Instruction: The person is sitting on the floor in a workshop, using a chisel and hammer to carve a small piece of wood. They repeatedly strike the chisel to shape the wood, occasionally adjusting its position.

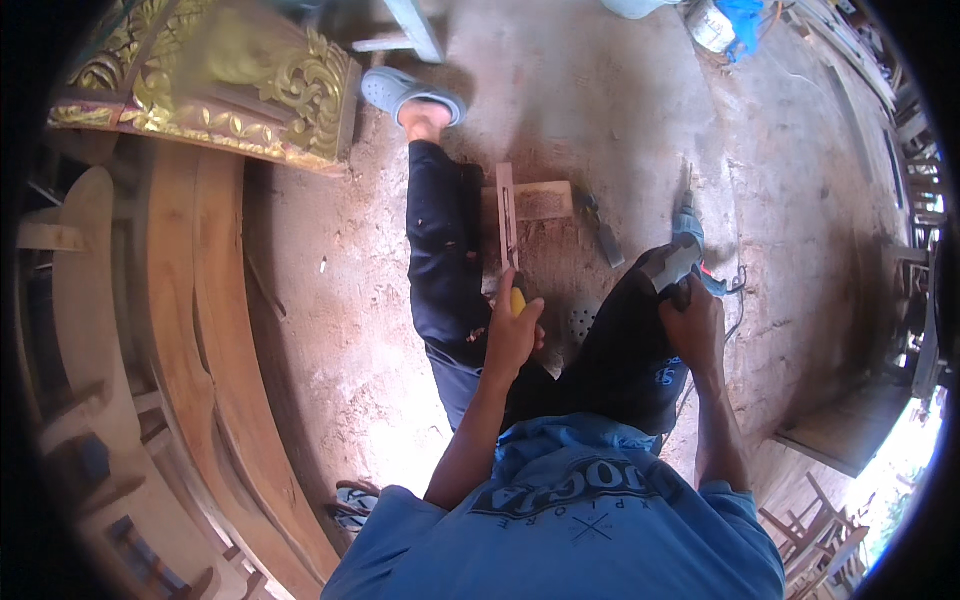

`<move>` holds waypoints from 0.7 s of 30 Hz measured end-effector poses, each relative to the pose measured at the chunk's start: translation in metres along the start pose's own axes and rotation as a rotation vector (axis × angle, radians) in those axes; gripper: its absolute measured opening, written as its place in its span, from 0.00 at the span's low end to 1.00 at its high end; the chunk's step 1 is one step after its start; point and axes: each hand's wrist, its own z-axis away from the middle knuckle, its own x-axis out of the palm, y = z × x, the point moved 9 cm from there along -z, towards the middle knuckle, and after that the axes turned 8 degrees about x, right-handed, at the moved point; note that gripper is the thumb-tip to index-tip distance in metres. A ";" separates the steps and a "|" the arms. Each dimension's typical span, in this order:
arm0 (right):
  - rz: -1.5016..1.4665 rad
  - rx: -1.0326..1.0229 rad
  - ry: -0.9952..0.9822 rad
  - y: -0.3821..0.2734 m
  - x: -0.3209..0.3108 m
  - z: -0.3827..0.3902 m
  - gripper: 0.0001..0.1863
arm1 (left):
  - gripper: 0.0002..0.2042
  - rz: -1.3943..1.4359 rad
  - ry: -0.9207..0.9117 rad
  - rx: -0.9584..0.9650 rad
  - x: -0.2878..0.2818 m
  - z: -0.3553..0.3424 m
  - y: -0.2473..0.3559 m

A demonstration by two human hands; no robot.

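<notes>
My left hand [512, 332] is closed around a yellow-handled tool [517, 301], at the near end of a narrow slotted wooden strip [505, 190]. Whether its fingers also pinch the strip, I cannot tell. The strip lies across a short wooden block [545, 200] on the floor between my legs. My right hand [694, 322], above my right thigh, grips the dark handle of a tool with a broad pale grey head [672, 263], its exact kind unclear. A tool with a yellow and black handle [590, 207] rests right of the block.
A teal power drill [687, 222] with its cord lies beyond my right knee. Gilded carved woodwork [300, 95] stands at the far left, with long curved boards [215, 300] below it. A white bucket [711, 28] sits far right; wooden furniture parts [815, 530] pile up near right.
</notes>
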 end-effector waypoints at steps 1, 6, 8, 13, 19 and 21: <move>0.008 0.005 -0.008 0.000 0.001 0.000 0.22 | 0.34 -0.073 -0.020 -0.060 -0.002 -0.002 -0.011; 0.003 0.021 -0.045 -0.003 0.002 -0.006 0.22 | 0.33 -0.361 -0.078 0.154 -0.017 0.001 -0.050; 0.025 0.033 -0.072 -0.003 0.005 -0.006 0.22 | 0.33 -0.502 -0.040 0.324 -0.018 0.009 -0.051; -0.018 -0.047 0.013 -0.006 0.001 0.001 0.24 | 0.32 -0.398 -0.071 0.030 -0.020 -0.002 -0.056; -0.027 0.028 -0.005 0.010 0.000 -0.001 0.22 | 0.30 -0.276 -0.039 -0.109 -0.028 -0.026 -0.036; -0.050 0.039 -0.005 0.010 -0.003 -0.004 0.20 | 0.33 -0.550 -0.043 0.080 -0.024 -0.029 -0.029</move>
